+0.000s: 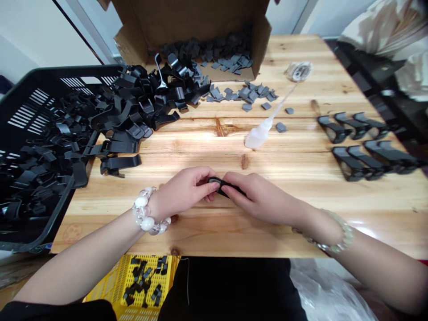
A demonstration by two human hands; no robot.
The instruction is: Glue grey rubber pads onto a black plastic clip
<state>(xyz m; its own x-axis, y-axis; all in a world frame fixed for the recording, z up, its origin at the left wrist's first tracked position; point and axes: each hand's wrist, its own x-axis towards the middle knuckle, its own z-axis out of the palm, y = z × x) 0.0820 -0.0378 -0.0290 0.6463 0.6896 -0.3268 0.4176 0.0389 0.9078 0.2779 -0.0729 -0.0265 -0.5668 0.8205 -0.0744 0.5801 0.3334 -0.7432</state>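
Between the left hand [185,189] and right hand [259,198], a black clip [221,183] sits pinched by both hands' fingertips.

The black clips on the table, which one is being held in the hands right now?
The black clip at the front middle of the table, pinched between the left hand and right hand. The others lie untouched, heaped at left or lined up at right.
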